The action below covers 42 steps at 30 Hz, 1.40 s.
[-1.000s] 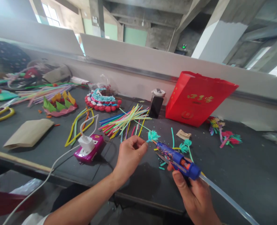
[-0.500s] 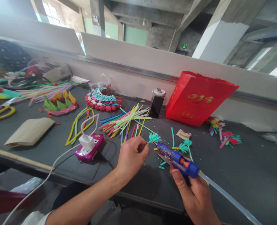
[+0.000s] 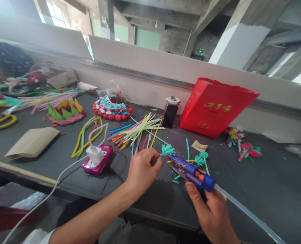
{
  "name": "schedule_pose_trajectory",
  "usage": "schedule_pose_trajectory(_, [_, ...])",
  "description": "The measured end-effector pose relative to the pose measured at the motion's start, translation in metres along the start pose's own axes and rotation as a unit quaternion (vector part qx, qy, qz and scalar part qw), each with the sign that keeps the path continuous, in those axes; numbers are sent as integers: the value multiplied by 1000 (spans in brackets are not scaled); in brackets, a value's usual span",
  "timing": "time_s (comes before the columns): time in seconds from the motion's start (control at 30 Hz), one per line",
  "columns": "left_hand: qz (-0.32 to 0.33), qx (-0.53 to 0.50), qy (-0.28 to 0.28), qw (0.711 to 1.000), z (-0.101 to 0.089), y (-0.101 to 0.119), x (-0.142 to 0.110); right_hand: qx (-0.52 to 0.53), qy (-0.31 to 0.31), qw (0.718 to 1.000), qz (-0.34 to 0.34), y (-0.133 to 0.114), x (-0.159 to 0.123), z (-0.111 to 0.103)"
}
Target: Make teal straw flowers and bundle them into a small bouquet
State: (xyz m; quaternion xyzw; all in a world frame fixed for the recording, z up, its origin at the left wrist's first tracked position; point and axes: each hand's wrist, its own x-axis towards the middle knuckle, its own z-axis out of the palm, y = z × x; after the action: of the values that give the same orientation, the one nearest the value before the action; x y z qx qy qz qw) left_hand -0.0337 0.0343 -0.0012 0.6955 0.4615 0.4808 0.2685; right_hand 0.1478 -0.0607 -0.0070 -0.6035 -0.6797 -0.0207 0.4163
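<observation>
Between the thumb and fingers of my left hand (image 3: 144, 169) is pinched a teal pipe-cleaner flower (image 3: 167, 149), its fringed head pointing away to the right. My right hand (image 3: 211, 210) grips a blue hot glue gun (image 3: 191, 171), whose nozzle tip is at the base of the flower. A long clear glue stick (image 3: 249, 213) sticks out of the gun's back end. Partly hidden behind the gun, a metal blade (image 3: 177, 170) lies on the table. Two more teal tufts (image 3: 200, 160) and short teal cuttings (image 3: 175, 182) lie just beyond.
A purple power socket (image 3: 99, 164) with a white plug and cable stands left of my hands. Behind are a pile of coloured pipe cleaners (image 3: 137, 130), a dark cup (image 3: 170, 113) and a red paper bag (image 3: 216, 106). Yellow-handled scissors (image 3: 9, 122) lie far left.
Both hands, the flower and the glue gun stay almost still, with the nozzle at the flower's base. At the far left edge, a blurred shape has come in over the yellow and teal material.
</observation>
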Motion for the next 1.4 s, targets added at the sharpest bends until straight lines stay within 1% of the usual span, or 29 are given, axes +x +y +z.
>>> schedule_pose_trajectory(0.13, [-2, -6, 1, 1000, 0, 0, 0, 3, -10, 1000, 1, 1, -1, 0])
schedule_pose_trajectory(0.27, [-9, -21, 3, 1000, -1, 0, 1, 8, -19, 1000, 16, 2, -3, 0])
schedule_pose_trajectory(0.47, [10, 14, -3, 1000, -1, 0, 1, -1, -12, 1000, 21, 4, -4, 1])
schedule_pose_trajectory(0.57, [11, 16, -2, 1000, -1, 0, 1, 2, -13, 1000, 26, 5, -4, 1])
schedule_pose_trajectory(0.7, [-3, -4, 6, 1000, -1, 0, 1, 26, -29, 998, 53, 4, -3, 0])
schedule_pose_trajectory(0.8, [-4, 0, 7, 1000, -2, -1, 1, 80, -48, 991, 96, 1, -3, -2])
schedule_pose_trajectory(0.87, [0, 10, 9, 1000, -3, -1, 2, 150, -67, 974, 153, 1, -2, -4])
schedule_pose_trajectory(0.9, [2, 14, 11, 1000, -3, -2, 2, 200, -80, 958, 189, 3, -1, -6])
schedule_pose_trajectory(0.97, [3, 16, 16, 1000, -4, -2, 3, 316, -94, 909, 255, 10, 3, -10])
schedule_pose_trajectory(1.0, [3, 13, 19, 1000, -5, -3, 3, 370, -88, 882, 277, 15, 5, -13])
schedule_pose_trajectory(1.03, [1, 8, 21, 1000, -5, -3, 3, 412, -70, 861, 289, 22, 9, -17])
schedule_pose_trajectory(1.07, [-1, 3, 23, 1000, -6, -3, 3, 438, -48, 846, 299, 30, 12, -21])
schedule_pose_trajectory(1.1, [-7, -3, 24, 1000, -6, -4, 3, 450, -20, 838, 307, 38, 15, -26])
schedule_pose_trajectory(1.2, [-48, -43, 17, 998, -6, -6, 5, 444, 24, 825, 350, 66, 21, -41])
schedule_pose_trajectory(1.3, [-128, -139, -9, 982, -6, -9, 8, 388, 14, 816, 428, 94, 19, -54])
schedule_pose_trajectory(1.4, [-199, -222, -26, 954, -5, -11, 11, 358, -1, 813, 459, 120, 11, -61])
